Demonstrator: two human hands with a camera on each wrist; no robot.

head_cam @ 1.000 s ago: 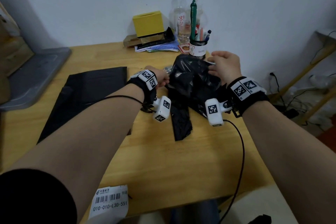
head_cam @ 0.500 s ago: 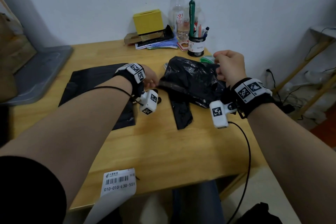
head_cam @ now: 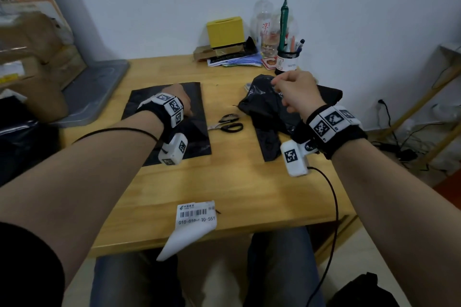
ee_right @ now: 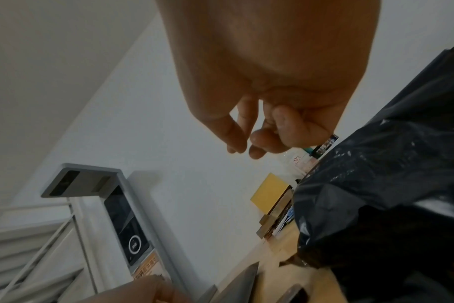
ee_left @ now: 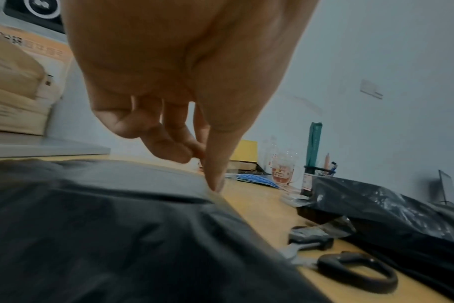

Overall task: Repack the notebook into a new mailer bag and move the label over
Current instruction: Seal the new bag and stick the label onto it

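Touching the right edge of the flat black mailer bag [head_cam: 199,147] with the tip of the left thumb [ee_left: 215,164], the other fingers of the left hand [head_cam: 179,99] curling just behind it; not possible to tell whether that grip is pinching the bag's edge or only pressing on it. Hanging the right hand [head_cam: 296,92] just above the crumpled old bag [head_cam: 264,107], its grip released, fingers loosely bent and grasping nothing.

Lying flat on the left half of the counter [head_cam: 237,182], that smooth mailer bag; lying rumpled on the right half, the old one, with a loose black strip trailing toward the near edge. Resting between the two bags, a pair of black-handled scissors [head_cam: 228,123]. Showing past the old bag's far right side, a flat dark slab, possibly the notebook, though not clear enough to say.

Sitting at the near edge of the counter, the white barcode label [head_cam: 195,214], its lower part hanging over the edge. Standing at the far side by the wall, a yellow box [head_cam: 225,31] and a pen cup [head_cam: 287,60].
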